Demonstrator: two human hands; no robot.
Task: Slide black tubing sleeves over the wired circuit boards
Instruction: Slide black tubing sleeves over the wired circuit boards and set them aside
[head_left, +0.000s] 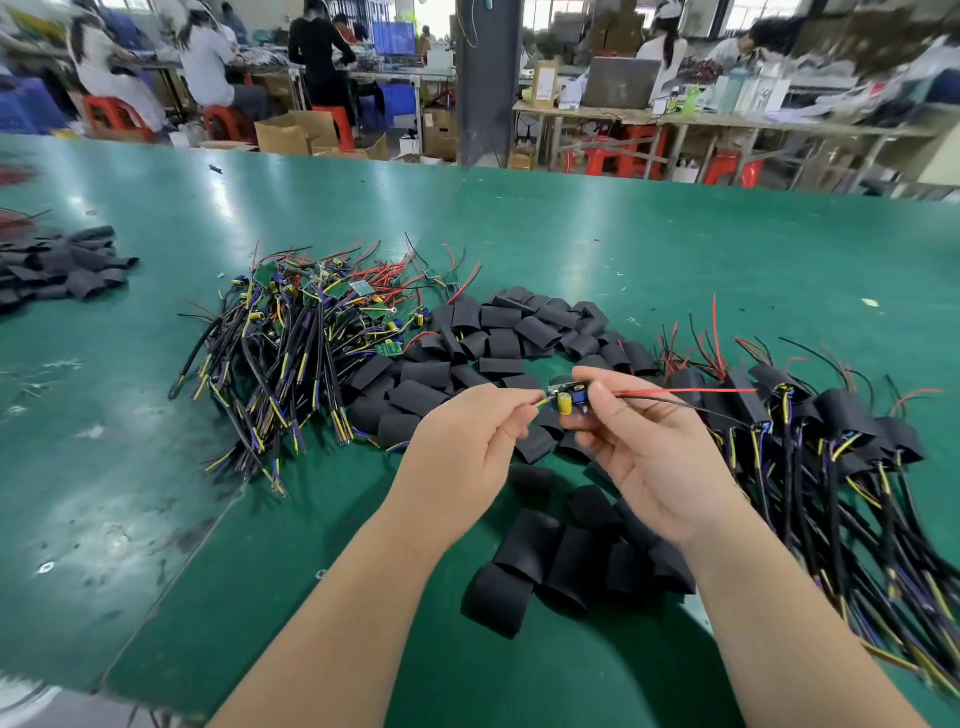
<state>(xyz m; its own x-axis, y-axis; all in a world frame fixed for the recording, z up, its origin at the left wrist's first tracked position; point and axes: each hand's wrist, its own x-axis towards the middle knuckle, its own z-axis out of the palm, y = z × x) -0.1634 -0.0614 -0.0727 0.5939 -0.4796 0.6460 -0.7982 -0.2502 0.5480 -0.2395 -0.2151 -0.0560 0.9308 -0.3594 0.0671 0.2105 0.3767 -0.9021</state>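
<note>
Over the sleeve pile (540, 566), the left hand (462, 447) pinches the yellow wire (537, 404) while the right hand (654, 457) pinches the circuit board (567, 397). Its splayed red lead (691, 391) could snag on a sleeve's mouth.

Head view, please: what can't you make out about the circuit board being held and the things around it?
All in the head view:
- Circuit board: right end hidden by right hand fingers.
- Its yellow lead: the rest hidden inside left hand.
- Sleeved pile: cut off at right edge.
- Background workers: blurred.
</note>
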